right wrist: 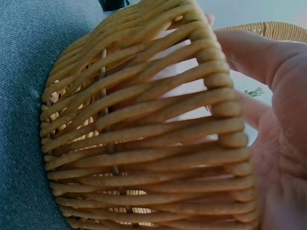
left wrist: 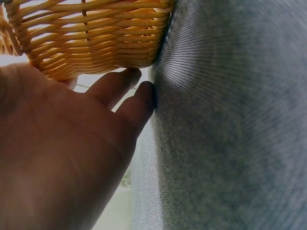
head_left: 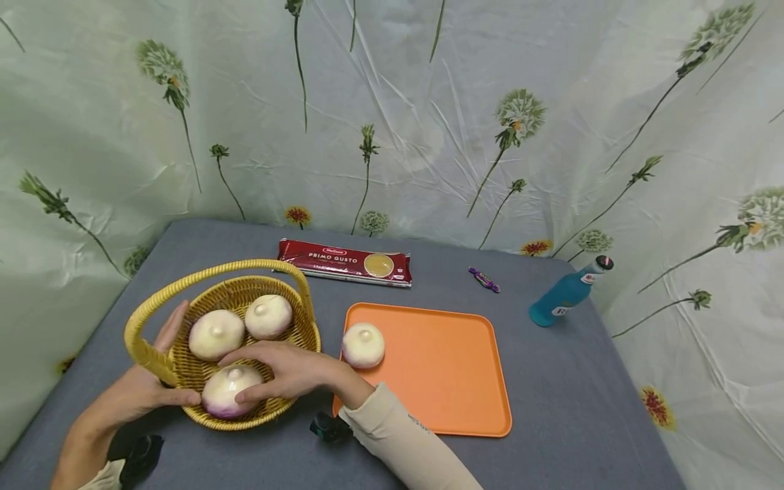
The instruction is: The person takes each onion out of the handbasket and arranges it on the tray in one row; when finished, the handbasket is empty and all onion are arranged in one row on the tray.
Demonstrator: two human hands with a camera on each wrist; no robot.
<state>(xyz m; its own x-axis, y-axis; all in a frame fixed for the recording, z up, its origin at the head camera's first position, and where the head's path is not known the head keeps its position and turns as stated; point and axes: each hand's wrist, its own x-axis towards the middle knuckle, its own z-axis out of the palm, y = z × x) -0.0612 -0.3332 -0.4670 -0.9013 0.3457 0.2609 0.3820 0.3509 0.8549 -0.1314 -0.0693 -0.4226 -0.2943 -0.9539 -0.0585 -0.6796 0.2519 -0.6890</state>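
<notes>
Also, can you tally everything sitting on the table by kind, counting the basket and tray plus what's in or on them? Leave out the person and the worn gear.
Turnip-like white-and-purple vegetables: 4
Wicker basket: 1
Orange tray: 1
Red Primo Gusto packet: 1
Purple wrapped candy: 1
Blue bottle: 1
Total: 9

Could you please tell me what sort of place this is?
Probably a staged tabletop workspace: a dandelion-print curtain hangs behind a gray cloth-covered table that holds a wicker basket.
</notes>
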